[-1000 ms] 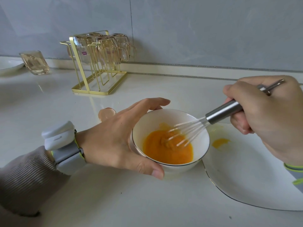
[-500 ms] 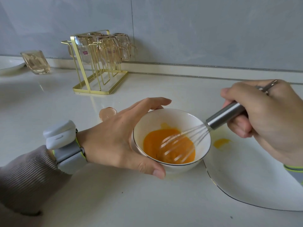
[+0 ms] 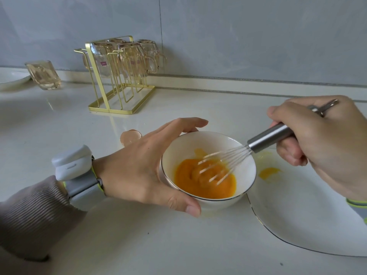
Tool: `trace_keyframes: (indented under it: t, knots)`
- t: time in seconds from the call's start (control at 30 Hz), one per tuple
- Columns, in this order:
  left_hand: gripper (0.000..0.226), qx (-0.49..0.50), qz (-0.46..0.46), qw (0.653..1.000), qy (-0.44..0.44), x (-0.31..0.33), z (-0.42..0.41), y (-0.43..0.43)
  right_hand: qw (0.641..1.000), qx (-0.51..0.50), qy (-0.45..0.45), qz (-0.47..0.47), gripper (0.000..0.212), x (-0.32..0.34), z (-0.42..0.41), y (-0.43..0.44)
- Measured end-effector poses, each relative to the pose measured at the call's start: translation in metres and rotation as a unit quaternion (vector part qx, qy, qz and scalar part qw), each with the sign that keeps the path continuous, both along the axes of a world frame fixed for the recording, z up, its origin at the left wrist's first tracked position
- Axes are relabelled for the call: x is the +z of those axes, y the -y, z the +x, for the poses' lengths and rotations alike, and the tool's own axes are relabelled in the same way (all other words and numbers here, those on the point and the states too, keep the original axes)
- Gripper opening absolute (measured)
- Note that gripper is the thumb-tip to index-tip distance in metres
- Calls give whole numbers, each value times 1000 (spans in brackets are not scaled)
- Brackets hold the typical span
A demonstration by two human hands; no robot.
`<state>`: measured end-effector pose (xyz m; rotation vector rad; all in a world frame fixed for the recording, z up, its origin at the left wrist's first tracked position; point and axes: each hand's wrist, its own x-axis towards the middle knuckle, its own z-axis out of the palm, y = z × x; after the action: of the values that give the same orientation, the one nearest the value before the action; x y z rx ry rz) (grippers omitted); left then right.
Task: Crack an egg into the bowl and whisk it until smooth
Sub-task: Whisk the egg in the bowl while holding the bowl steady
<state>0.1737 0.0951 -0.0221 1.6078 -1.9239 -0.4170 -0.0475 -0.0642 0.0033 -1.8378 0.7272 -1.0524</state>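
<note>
A small white bowl with a thin dark rim stands on the white counter and holds beaten orange-yellow egg. My left hand cups the bowl's left side, thumb at the near rim and fingers round the far rim. My right hand grips the steel handle of a wire whisk. The whisk's wires dip into the egg from the right and are blurred. A piece of eggshell lies on the counter behind my left hand.
A large white plate lies right of the bowl, with a yellow egg spill on it. A gold rack of upturned glasses stands at the back left, a loose glass and another plate farther left. A grey wall rises behind.
The whisk's wires have swept through the egg, from the bowl's near side back toward its middle. My right hand has shifted slightly. My left hand and the bowl have stayed still.
</note>
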Motion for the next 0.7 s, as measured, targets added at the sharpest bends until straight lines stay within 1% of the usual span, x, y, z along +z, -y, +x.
trace_keyframes:
  t: [0.07, 0.17, 0.27, 0.33, 0.47, 0.57, 0.63, 0.7]
  knots:
    - [115, -1, 0, 1000, -1, 0, 0, 0, 1000, 10, 13, 13, 39, -1, 0, 0]
    - [115, 1, 1, 1000, 1, 1, 0, 0, 1000, -11, 14, -21, 38, 0, 0, 0]
    - [115, 1, 0, 1000, -1, 1, -1, 0, 1000, 8, 24, -5, 39, -1, -1, -1]
    - [115, 0, -1, 1000, 1, 1, -1, 1, 1000, -4, 21, -19, 39, 1, -1, -1]
    - [117, 2, -1, 1000, 2, 0, 0, 1, 999, 34, 18, 7, 41, 0, -2, -1]
    - [117, 5, 6, 1000, 1, 0, 0, 0, 999, 1, 2, -50, 41, 0, -2, -2]
    - [118, 8, 11, 1000, 2, -1, 0, 0, 998, -10, 8, -66, 40, 4, -3, 0]
    - [117, 11, 13, 1000, 2, 0, 0, 0, 997, 23, 7, -69, 41, 6, -5, -3]
